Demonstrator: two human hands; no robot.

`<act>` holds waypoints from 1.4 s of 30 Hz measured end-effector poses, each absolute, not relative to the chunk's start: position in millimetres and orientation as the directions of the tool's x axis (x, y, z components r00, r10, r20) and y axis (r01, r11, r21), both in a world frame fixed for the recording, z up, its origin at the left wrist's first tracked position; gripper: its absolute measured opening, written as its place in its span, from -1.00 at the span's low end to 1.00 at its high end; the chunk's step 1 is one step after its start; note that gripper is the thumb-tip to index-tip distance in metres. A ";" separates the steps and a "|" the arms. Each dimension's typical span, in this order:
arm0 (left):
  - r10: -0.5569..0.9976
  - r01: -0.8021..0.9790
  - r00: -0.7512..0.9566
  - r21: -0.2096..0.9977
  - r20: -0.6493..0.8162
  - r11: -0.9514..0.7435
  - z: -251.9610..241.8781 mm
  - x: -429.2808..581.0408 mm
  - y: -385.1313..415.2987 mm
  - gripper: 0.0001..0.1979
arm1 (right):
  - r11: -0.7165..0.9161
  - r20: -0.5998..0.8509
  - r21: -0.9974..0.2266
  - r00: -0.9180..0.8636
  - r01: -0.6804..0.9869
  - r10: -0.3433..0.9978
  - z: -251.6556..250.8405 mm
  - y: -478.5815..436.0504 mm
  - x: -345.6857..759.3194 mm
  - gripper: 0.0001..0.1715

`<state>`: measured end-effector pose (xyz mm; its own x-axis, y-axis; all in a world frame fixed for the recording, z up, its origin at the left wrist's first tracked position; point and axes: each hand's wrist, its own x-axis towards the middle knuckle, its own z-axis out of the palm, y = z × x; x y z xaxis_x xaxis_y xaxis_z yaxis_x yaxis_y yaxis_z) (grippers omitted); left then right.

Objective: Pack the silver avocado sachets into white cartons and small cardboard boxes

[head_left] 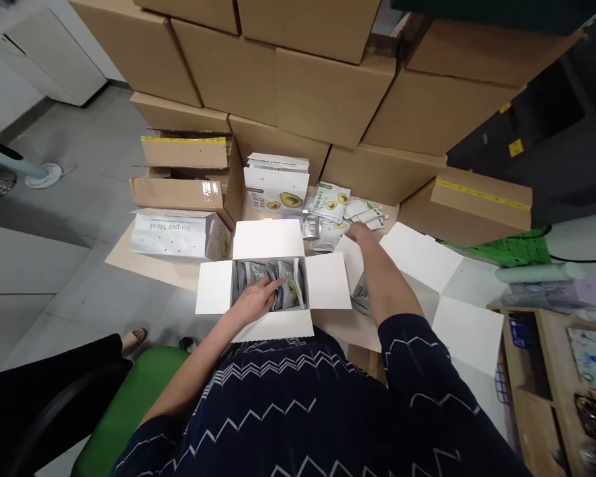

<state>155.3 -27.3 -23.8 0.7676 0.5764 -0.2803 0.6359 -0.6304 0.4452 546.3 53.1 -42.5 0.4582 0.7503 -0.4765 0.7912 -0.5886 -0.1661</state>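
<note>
My left hand (256, 298) reaches into an open white box (268, 238) in front of me. Its index finger stretches out and touches the row of upright white pouches (289, 285) printed with an avocado. Past a second white box, my right hand (359, 231) reaches to a loose pile of similar pouches (332, 201) on the table. The right fingers are hidden behind the wrist, so what they hold does not show. Small silver packets (310, 227) and slim white packets (370, 213) lie in that pile.
Stacked brown cartons (322, 93) form a wall behind the table. Opened brown cartons stand left (179, 189) and right (477, 205). Printed white boxes (171, 233) sit at left. A white box with spread flaps (469, 331) is at right. Another person's foot (133, 340) shows beside a green chair (129, 404).
</note>
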 end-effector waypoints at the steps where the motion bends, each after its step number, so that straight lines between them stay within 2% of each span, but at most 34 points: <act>1: 0.579 0.639 0.765 0.444 -0.281 -0.628 -24.4 155.2 -27.3 -0.48 | -0.599 -0.511 -0.126 0.466 0.791 0.723 -47.8 52.3 546.0 -0.66; 4: 0.575 0.631 0.771 0.451 -0.274 -0.631 -26.0 155.1 -26.8 -0.47 | -0.717 -0.611 -0.044 0.549 0.696 0.570 -59.3 54.4 547.9 -0.60; 7: 0.563 0.614 0.784 0.460 -0.262 -0.641 -27.2 155.4 -26.4 -0.46 | -0.779 -0.630 -0.058 0.582 0.625 0.514 -67.5 58.0 553.4 -0.55; 13: 0.561 0.621 0.782 0.419 -0.270 -0.663 -23.9 157.5 -26.9 -0.41 | -0.811 -0.640 -0.127 0.578 0.570 0.507 -75.0 58.3 558.5 -0.59; 20: 0.530 0.596 0.795 0.221 -0.295 -0.772 -12.3 164.6 -31.0 -0.29 | -0.835 -0.661 -0.207 0.556 0.509 0.503 -61.5 58.6 553.8 -0.66; 25: 0.517 0.577 0.812 0.250 -0.271 -0.777 -16.8 167.0 -33.0 -0.27 | -0.832 -0.662 -0.238 0.544 0.501 0.516 -52.5 53.3 548.7 -0.60; 29: 0.514 0.576 0.815 0.275 -0.268 -0.769 -17.0 168.1 -33.6 -0.28 | -0.823 -0.637 -0.320 0.536 0.470 0.553 -42.7 54.1 542.9 -0.62; 31: 0.510 0.576 0.814 0.270 -0.279 -0.772 -14.9 168.5 -34.0 -0.27 | -0.784 -0.599 -0.367 0.517 0.501 0.611 -33.4 58.3 540.7 -0.66; 33: 0.509 0.575 0.812 0.240 -0.285 -0.782 -13.1 168.3 -34.4 -0.29 | -0.691 -0.527 -0.371 0.471 0.621 0.707 -18.3 63.8 538.7 -0.73; 37: 0.520 0.576 0.809 0.196 -0.274 -0.794 -12.9 167.2 -34.9 -0.40 | -0.408 -0.286 -0.261 0.334 0.875 0.898 33.2 66.2 529.2 -0.82; 39: 0.517 0.572 0.812 0.194 -0.270 -0.797 -13.6 167.0 -34.8 -0.41 | -0.329 -0.159 -0.247 0.297 0.911 0.942 66.5 56.6 519.5 -0.81; 42: 0.517 0.571 0.813 0.194 -0.268 -0.797 -13.5 166.9 -34.8 -0.40 | -0.258 -0.008 -0.322 0.269 0.911 0.963 113.8 27.5 501.6 -0.79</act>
<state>166.9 -34.8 -13.5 0.8127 0.5173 -0.2682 0.5715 -0.7974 0.1936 501.6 27.5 113.8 0.2693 0.9630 -0.0083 0.9110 -0.2575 -0.3222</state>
